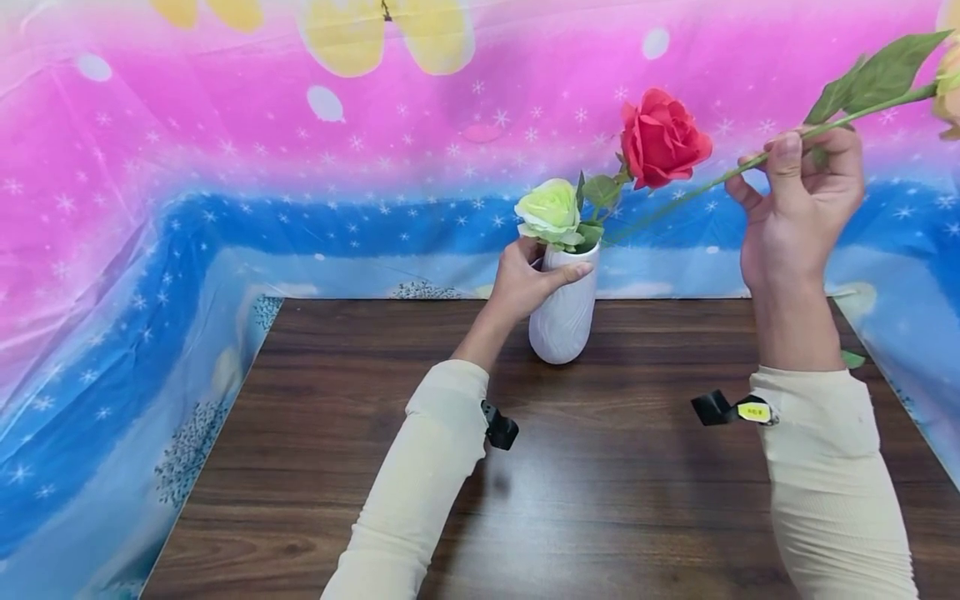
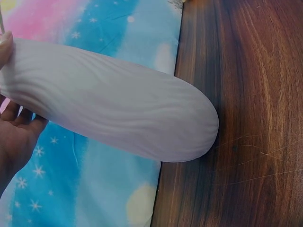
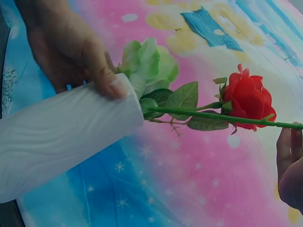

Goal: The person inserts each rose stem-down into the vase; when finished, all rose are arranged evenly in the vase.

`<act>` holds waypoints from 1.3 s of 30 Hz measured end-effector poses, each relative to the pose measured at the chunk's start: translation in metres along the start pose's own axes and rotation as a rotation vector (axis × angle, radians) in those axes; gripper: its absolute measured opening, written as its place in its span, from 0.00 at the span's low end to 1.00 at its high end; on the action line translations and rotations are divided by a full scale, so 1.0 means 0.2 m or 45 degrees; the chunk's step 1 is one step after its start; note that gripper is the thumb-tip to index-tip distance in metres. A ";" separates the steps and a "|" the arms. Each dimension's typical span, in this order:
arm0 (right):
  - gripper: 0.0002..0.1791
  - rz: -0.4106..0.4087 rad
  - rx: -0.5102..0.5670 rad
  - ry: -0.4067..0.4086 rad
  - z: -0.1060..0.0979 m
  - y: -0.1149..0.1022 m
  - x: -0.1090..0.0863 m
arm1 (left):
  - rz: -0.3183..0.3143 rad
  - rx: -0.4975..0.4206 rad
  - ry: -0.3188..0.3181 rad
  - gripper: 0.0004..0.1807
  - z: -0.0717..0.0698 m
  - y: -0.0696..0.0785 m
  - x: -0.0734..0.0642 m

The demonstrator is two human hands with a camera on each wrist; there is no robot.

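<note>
In the head view my left hand (image 1: 521,279) grips a white vase (image 1: 564,321) near its rim, thumb across the front. The vase has a wavy relief and stands tilted over the table. A pale green rose (image 1: 550,210) sits low in its mouth, and a red rose (image 1: 663,139) rises higher on the right. My right hand (image 1: 806,196) pinches the long green stem (image 3: 189,113) of a third artificial flower. Its pale yellow bloom (image 1: 948,87) is cut off by the right edge. The stem slants down left, its lower end at the vase mouth.
A dark wood-grain table (image 1: 360,433) lies beneath both arms. Behind it hangs a pink and blue patterned cloth (image 1: 300,167). A green leaf (image 1: 852,359) shows beside the right wrist, partly hidden by the arm.
</note>
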State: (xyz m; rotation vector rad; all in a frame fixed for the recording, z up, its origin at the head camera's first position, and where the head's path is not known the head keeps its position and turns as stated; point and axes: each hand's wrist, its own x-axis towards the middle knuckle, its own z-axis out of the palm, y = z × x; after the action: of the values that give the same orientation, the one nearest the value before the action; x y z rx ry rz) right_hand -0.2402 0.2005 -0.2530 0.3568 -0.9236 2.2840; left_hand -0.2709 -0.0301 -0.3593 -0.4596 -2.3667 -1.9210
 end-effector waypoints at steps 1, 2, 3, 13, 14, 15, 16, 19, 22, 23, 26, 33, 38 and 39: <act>0.03 -0.012 -0.005 0.004 0.01 0.00 0.00 | 0.001 0.001 0.000 0.33 0.00 0.00 0.00; 0.03 -0.016 -0.003 0.010 0.02 0.00 0.00 | 0.000 0.003 -0.001 0.33 0.00 0.00 0.00; 0.03 -0.019 -0.004 0.012 0.02 0.00 0.00 | -0.001 0.004 -0.002 0.33 0.00 0.00 0.00; 0.03 -0.008 -0.136 -0.098 0.04 0.06 -0.02 | -0.020 -0.002 -0.009 0.33 0.00 0.00 0.00; 0.03 -0.007 -0.145 -0.116 0.04 0.08 -0.03 | -0.021 0.000 -0.008 0.33 0.00 0.00 0.00; 0.03 -0.006 -0.156 -0.133 0.03 0.09 -0.03 | -0.021 -0.001 -0.007 0.32 0.00 0.00 0.00; 0.03 -0.008 -0.166 -0.151 0.03 0.11 -0.04 | -0.021 -0.001 -0.006 0.32 0.00 0.00 0.00; 0.03 -0.015 -0.221 -0.198 0.03 0.16 -0.05 | -0.016 0.003 -0.007 0.32 -0.01 0.00 -0.01; 0.04 -0.035 -0.317 -0.268 0.03 0.21 -0.07 | -0.010 0.008 -0.013 0.31 0.00 0.00 -0.01; 0.04 -0.046 -0.358 -0.297 0.03 0.23 -0.07 | -0.007 0.008 -0.015 0.31 0.00 0.00 -0.01; 0.04 -0.070 -0.453 -0.394 0.03 0.28 -0.08 | -0.001 0.009 -0.020 0.31 0.00 0.00 -0.01; 0.02 -0.048 -0.717 -0.570 0.01 0.40 -0.09 | 0.027 -0.005 -0.018 0.31 -0.01 0.00 -0.01; 0.07 -0.034 -0.914 -0.638 -0.02 0.45 -0.11 | 0.032 -0.008 -0.019 0.31 -0.01 0.00 -0.01; 0.07 -0.031 -0.943 -0.647 -0.02 0.45 -0.11 | 0.033 -0.008 -0.019 0.31 -0.01 0.00 -0.01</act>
State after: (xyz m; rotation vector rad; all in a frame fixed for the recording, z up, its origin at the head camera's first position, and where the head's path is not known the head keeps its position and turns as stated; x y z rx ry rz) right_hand -0.2825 0.1437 -0.3142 0.6097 -1.9086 1.6781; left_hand -0.2687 -0.0317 -0.3601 -0.5045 -2.3524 -1.9210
